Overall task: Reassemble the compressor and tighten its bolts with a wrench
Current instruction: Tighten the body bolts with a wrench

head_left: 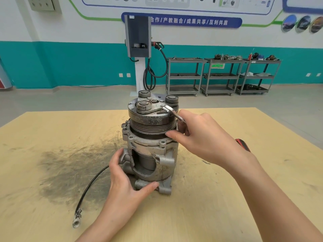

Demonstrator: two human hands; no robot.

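Observation:
A grey metal compressor (150,147) stands upright in the middle of the wooden table (262,172), with a dark grooved pulley and clutch plate (152,117) on top. My left hand (122,180) grips its lower housing from the left, thumb under a front lug. My right hand (202,137) holds a silver wrench (172,111), whose head lies on the clutch plate near the top bolts. The index finger of that hand touches the pulley's lower rim. The wrench's handle is hidden in my palm.
A black cable with a metal fitting (87,193) trails from the compressor's left side toward the front. A red-and-black tool (243,144) lies behind my right wrist. A dark grease stain (70,168) covers the table's left. Beyond stand a charging post (139,49) and grey shelf carts (222,75).

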